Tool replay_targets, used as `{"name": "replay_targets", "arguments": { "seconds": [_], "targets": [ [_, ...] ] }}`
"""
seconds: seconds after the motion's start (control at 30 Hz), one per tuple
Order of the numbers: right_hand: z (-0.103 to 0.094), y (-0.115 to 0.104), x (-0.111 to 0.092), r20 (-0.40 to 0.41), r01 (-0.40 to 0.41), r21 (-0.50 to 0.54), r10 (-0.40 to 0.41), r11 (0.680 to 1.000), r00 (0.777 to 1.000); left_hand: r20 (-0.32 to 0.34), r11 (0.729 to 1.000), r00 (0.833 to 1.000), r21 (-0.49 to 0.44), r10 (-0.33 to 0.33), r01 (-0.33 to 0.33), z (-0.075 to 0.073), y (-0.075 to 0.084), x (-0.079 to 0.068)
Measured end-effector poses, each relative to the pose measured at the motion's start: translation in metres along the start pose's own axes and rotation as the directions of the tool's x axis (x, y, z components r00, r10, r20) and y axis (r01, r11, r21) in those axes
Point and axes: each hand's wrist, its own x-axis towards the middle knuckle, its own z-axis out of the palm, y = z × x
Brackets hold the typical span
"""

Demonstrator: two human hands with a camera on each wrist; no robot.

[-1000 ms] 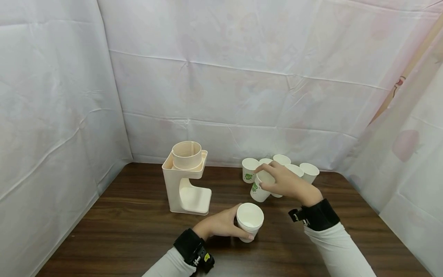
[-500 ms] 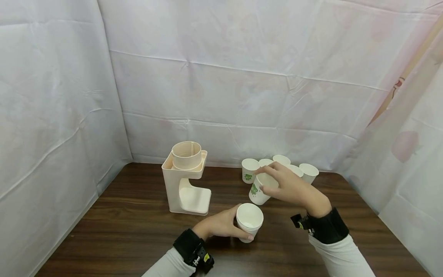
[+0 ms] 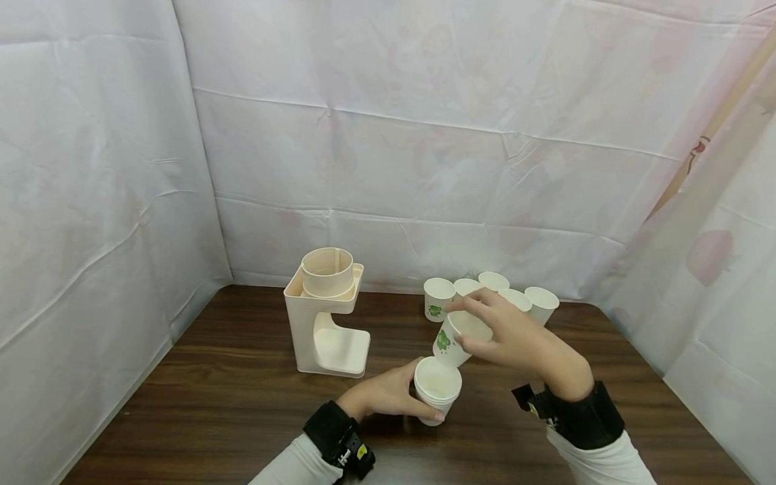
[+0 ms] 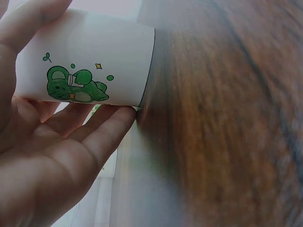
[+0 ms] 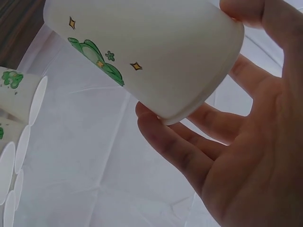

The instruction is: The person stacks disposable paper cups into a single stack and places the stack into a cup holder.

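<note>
My left hand grips a small stack of white paper cups upright near the front of the table. In the left wrist view the outer cup shows a green cartoon animal, and its base is at the wood. My right hand holds another paper cup by its rim, tilted, just behind and above the stack. The right wrist view has this cup between the thumb and the fingers, off the table. Whether its base touches the stack's rim cannot be told.
Several more paper cups stand in a group at the back right of the wooden table. A cream-coloured stand with a round holder on top and a flat foot is left of centre. Fabric walls enclose the table.
My right hand has drawn its cup away from the group, forward towards the stack, and the cup is a little more tilted. My left hand and its stack stay in place.
</note>
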Motion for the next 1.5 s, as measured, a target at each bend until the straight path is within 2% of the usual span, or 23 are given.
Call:
{"name": "replay_targets", "arguments": {
  "seconds": [0.3, 0.57, 0.8, 0.93, 1.3, 1.5],
  "targets": [
    [-0.004, -0.012, -0.006, 0.029, 0.032, 0.014, -0.032, 0.999, 0.999, 0.026, 1.0, 1.0, -0.006, 0.01, -0.01, -0.001, -0.002, 0.001],
    [-0.002, -0.016, -0.006, 0.019, 0.102, 0.003, -0.102, 0.995, 0.995, 0.042, 1.0, 0.999, -0.006, 0.021, -0.021, -0.002, -0.004, 0.003],
    [0.003, -0.023, -0.004, 0.085, 0.065, 0.033, -0.068, 0.997, 0.994, 0.043, 0.999, 0.999, 0.006, 0.032, -0.032, -0.002, -0.005, 0.002],
    [0.006, -0.027, -0.005, 0.108, 0.07, 0.035, -0.074, 0.997, 0.991, 0.051, 0.999, 0.998, 0.018, 0.038, -0.039, -0.002, -0.005, 0.003],
    [0.014, -0.029, -0.005, 0.115, 0.112, 0.022, -0.114, 0.993, 0.987, 0.026, 0.999, 1.0, 0.035, 0.003, -0.004, -0.002, -0.005, 0.002],
    [0.023, -0.028, -0.005, 0.121, 0.133, 0.032, -0.136, 0.991, 0.983, 0.044, 0.999, 0.999, 0.028, 0.018, -0.019, -0.002, -0.006, 0.003]
  ]
}}
